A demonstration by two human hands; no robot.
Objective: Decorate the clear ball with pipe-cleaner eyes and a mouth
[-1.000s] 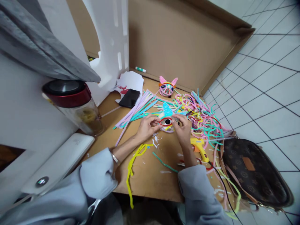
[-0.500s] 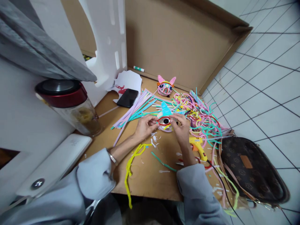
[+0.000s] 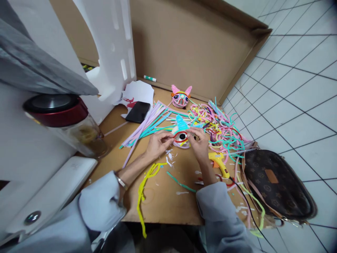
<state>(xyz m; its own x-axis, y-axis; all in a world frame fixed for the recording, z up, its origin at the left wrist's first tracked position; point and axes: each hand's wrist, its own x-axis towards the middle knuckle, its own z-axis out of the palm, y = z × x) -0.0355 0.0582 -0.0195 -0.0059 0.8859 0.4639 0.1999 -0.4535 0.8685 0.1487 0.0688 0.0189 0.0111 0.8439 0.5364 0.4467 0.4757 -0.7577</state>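
Note:
Between my hands is a round craft head [image 3: 180,144] with blue horns and black googly eyes. A red pipe cleaner [image 3: 177,134] is bent in a loop around one eye. My left hand [image 3: 158,144] pinches the loop's left end between thumb and fingers. At its right end, my right hand [image 3: 199,143] is closed in a pinch on the same loop, covering part of the other eye. Below my left hand lie twisted yellow pipe cleaners [image 3: 142,191]; a short green pipe cleaner [image 3: 181,182] is closer to the middle.
A finished-looking pink-horned head [image 3: 180,99] stands at the back. Tangled pipe cleaners [image 3: 223,130] and a yellow glue gun [image 3: 220,164] lie to the right, beside a brown bag [image 3: 279,182]. On the left are a phone [image 3: 138,111] and a glass bottle [image 3: 86,137].
The whole view has shifted slightly, so most things appear farther left. Both hands keep their pinch on the red loop at the eye, with little visible change.

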